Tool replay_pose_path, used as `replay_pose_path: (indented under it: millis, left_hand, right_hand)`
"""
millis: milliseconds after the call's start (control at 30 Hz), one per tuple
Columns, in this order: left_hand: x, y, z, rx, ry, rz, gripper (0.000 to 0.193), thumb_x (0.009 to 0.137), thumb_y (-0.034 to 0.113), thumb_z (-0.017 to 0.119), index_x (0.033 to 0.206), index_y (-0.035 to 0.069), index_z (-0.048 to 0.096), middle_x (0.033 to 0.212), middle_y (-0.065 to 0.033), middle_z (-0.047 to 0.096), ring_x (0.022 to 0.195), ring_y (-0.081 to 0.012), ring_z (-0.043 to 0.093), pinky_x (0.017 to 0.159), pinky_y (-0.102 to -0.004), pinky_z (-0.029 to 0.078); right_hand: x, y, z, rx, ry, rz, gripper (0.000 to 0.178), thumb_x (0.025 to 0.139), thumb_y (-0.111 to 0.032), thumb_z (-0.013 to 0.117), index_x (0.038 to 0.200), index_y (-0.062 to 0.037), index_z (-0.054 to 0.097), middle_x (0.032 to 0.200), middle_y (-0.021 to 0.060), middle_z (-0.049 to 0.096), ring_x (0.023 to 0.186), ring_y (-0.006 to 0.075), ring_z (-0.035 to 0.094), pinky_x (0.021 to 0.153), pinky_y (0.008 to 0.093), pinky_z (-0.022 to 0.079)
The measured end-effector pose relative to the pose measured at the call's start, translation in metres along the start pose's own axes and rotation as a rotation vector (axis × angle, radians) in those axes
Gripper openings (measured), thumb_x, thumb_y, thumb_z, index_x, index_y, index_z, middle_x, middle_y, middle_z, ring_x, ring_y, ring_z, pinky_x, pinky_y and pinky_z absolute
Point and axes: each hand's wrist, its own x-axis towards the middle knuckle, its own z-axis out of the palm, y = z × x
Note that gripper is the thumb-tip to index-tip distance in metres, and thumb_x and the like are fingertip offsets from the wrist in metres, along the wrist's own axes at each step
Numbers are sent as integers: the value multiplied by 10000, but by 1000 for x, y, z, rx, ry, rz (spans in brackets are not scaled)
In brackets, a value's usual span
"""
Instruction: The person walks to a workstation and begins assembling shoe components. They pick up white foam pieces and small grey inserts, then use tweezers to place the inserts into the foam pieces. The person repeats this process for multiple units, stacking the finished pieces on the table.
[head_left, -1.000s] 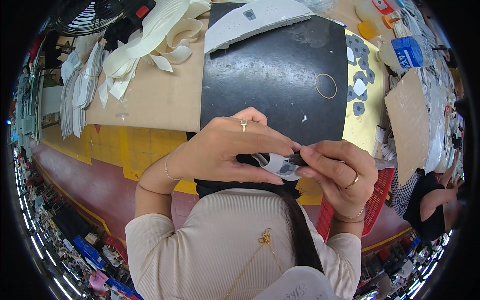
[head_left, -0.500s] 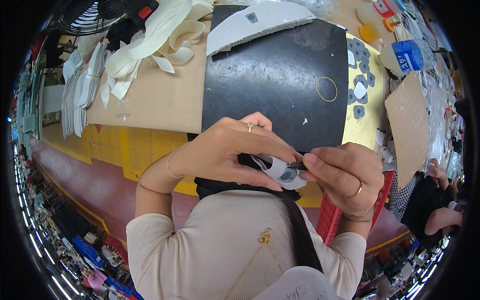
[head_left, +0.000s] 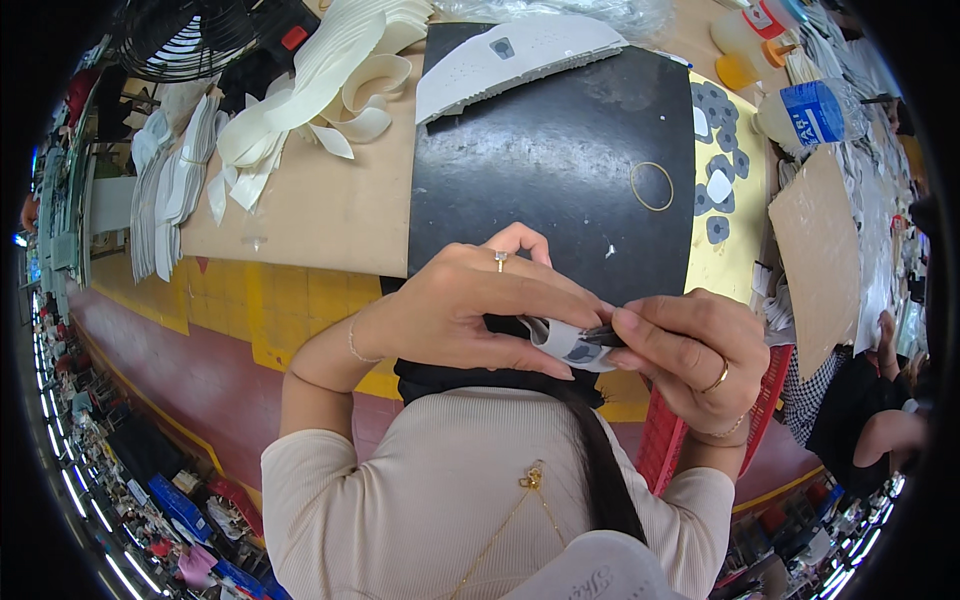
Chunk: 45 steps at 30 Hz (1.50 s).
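A small white strip (head_left: 550,334) is bent into a curl in front of me, a dark grey patch (head_left: 583,352) on its outer face. My left hand (head_left: 470,310) is closed on this strip, thumb below and fingers above. At the strip's right end, my right hand (head_left: 700,350) pinches a slim dark tool (head_left: 602,338), possibly tweezers, its tip against the strip by the patch. Beyond my hands lies a black mat (head_left: 520,175). A stack of curved white pieces (head_left: 565,42) rests at its far edge, the top one bearing a similar grey patch (head_left: 501,47).
A rubber band (head_left: 636,187) lies on the mat. To the right, a yellow sheet (head_left: 745,250) carries several grey patches (head_left: 717,230), with bottles (head_left: 812,112) beyond. Cream strips (head_left: 300,100) and a fan (head_left: 185,40) are at the far left. A red basket (head_left: 660,440) stands below my right arm.
The strip has turned slightly in my fingers and its curl looks tighter. The tool's tip has shifted a little along it. Both hands keep their grip.
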Motion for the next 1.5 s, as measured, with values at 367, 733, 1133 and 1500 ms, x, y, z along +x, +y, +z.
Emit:
replay_pose_path:
  millis: [367,733,1133,1500]
  left_hand:
    - [2,6,2,-229,10,-151,357,681,131,877,1009,61,756,1087,-96,704,947,-220,661,880,-360,425]
    - [2,4,-4,146,2,-147,486,674,118,866,1143,83,742,1021,-34,431,983,-197,446,872,-309,406]
    - [20,-41,-11,85,100,-599,596,855,-11,697,1416,62,508,987,-115,665,817,-144,634,748,-262,518]
    - [-15,-58,1,1002,2,-57,364,789,55,650,1151,12,639,1223,-133,608,1139,-294,568,951,-429,445]
  right_hand:
    - [-6,7,-7,155,275,308,376,640,-150,890,970,-50,739,834,31,621,672,95,553,579,213,439]
    - [-46,41,46,1242,38,871,382,950,-356,682,1080,-2,623,695,-44,552,502,1,389,432,186,279]
    - [-48,46,54,76,148,1042,226,840,-135,795,858,19,630,761,60,649,538,98,518,514,246,402]
    - [-45,49,68,-409,-184,366,573,711,41,671,1253,-142,665,1221,28,613,678,197,664,581,299,530]
